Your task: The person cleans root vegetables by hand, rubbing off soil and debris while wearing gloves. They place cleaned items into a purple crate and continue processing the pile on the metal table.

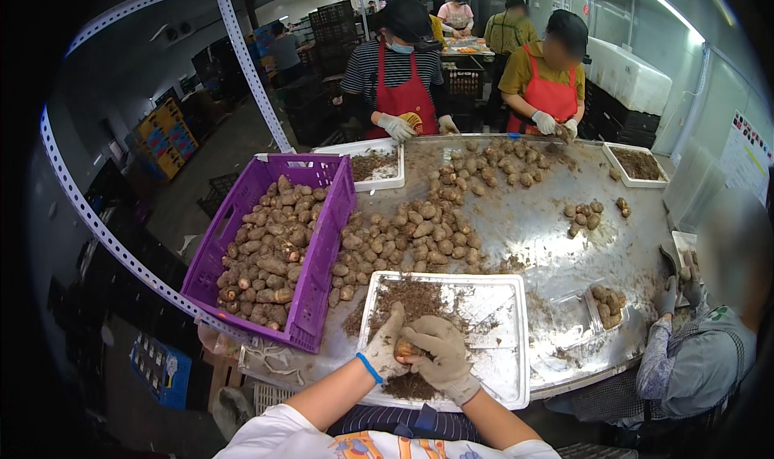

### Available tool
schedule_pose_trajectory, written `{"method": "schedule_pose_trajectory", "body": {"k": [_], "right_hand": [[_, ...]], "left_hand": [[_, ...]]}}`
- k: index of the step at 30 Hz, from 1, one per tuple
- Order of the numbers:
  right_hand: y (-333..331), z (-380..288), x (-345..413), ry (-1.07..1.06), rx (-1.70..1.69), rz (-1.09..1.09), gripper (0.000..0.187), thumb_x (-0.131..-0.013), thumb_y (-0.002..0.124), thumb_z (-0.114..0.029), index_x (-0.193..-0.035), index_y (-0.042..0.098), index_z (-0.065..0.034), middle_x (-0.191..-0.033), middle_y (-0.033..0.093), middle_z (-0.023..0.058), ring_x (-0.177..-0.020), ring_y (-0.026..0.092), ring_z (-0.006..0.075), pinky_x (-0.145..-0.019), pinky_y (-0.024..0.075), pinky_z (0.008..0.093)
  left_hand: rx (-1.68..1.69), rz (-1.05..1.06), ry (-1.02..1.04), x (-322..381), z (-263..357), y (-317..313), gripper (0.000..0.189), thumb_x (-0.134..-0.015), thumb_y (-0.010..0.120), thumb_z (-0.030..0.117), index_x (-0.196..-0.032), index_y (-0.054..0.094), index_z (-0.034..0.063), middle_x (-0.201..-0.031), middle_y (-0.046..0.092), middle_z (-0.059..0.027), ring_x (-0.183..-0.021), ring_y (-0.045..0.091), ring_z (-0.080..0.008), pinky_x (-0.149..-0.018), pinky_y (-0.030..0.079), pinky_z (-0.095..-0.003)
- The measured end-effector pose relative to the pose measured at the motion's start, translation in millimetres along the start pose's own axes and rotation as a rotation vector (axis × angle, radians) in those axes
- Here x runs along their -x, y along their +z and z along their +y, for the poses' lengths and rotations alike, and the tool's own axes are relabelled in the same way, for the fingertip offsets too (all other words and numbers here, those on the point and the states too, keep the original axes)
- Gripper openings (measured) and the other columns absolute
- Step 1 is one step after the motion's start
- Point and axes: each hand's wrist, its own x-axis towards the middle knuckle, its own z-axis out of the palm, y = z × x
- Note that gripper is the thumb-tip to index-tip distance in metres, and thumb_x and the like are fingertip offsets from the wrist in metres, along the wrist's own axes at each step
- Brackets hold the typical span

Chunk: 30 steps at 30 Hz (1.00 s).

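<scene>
My left hand (386,345), in a soiled light glove with a blue band at the wrist, holds a small brown taro corm (404,349) with a pinkish end. My right hand (440,355), gloved too, closes around the same corm from the other side, its fingers bent over it. Both hands are above a white plastic tray (515,338) strewn with brown fibres and peelings (411,296). A large heap of taro corms (423,229) lies on the metal table just beyond the tray.
To the left stands a purple plastic crate (338,217) full of corms. A clear plastic box (574,317) with corms lies at the right. Two people in red aprons stand across the metal table (514,217); another person is at the right edge. White trays of debris (638,164) sit at the far side.
</scene>
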Motion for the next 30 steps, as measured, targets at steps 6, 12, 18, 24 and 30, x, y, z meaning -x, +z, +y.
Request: {"method": "schedule_pose_trajectory", "body": {"k": [6, 12, 18, 24, 30], "right_hand": [[-1, 15, -1, 0.098, 0.067, 0.107, 0.026, -0.069, 0.064, 0.005, -0.091, 0.073, -0.0054, -0.087, 0.066, 0.0104, -0.088, 0.064, 0.0278, -0.080, 0.0520, 0.0398], [0, 0, -8, 0.087, -0.039, 0.006, 0.020, -0.071, 0.067, 0.001, -0.090, 0.074, -0.0045, -0.092, 0.068, 0.0097, -0.092, 0.064, 0.0272, -0.086, 0.0505, 0.0400], [-9, 13, -5, 0.195, 0.076, -0.008, 0.022, -0.074, 0.068, 0.001, -0.095, 0.072, -0.0023, -0.103, 0.066, 0.0105, -0.090, 0.065, 0.0258, -0.085, 0.0519, 0.0403], [-7, 4, -13, -0.012, 0.007, -0.095, 0.029, -0.072, 0.067, 0.002, -0.101, 0.072, -0.0021, -0.112, 0.066, 0.0154, -0.086, 0.067, 0.0323, -0.079, 0.0538, 0.0406], [3, 33, 6, 0.431, -0.136, 0.152, 0.027, -0.073, 0.067, 0.001, -0.099, 0.071, -0.0027, -0.094, 0.067, 0.0154, -0.081, 0.064, 0.0281, -0.077, 0.0532, 0.0396]], "left_hand": [[0.065, 0.043, -0.010, -15, -7, -19, 0.075, -0.090, 0.045, 0.068, -0.112, 0.056, -0.0026, -0.095, 0.064, -0.0132, -0.079, 0.067, -0.0250, -0.063, 0.062, -0.0367], [0.210, -0.079, -0.082, -3, 0, 1, 0.068, -0.093, 0.043, 0.063, -0.115, 0.054, 0.0000, -0.090, 0.063, -0.0111, -0.073, 0.066, -0.0227, -0.063, 0.062, -0.0364], [0.061, -0.084, -0.077, -17, -5, -29, 0.063, -0.095, 0.038, 0.062, -0.120, 0.052, 0.0051, -0.097, 0.064, -0.0096, -0.081, 0.068, -0.0209, -0.070, 0.062, -0.0364], [0.178, -0.022, -0.023, -9, -6, -8, 0.052, -0.096, 0.045, 0.058, -0.105, 0.055, 0.0084, -0.088, 0.058, -0.0064, -0.069, 0.061, -0.0196, -0.053, 0.055, -0.0317], [0.211, 0.089, -0.061, -1, -13, -1, 0.053, -0.091, 0.057, 0.056, -0.104, 0.060, 0.0052, -0.090, 0.065, -0.0126, -0.073, 0.067, -0.0241, -0.068, 0.061, -0.0406]]}}
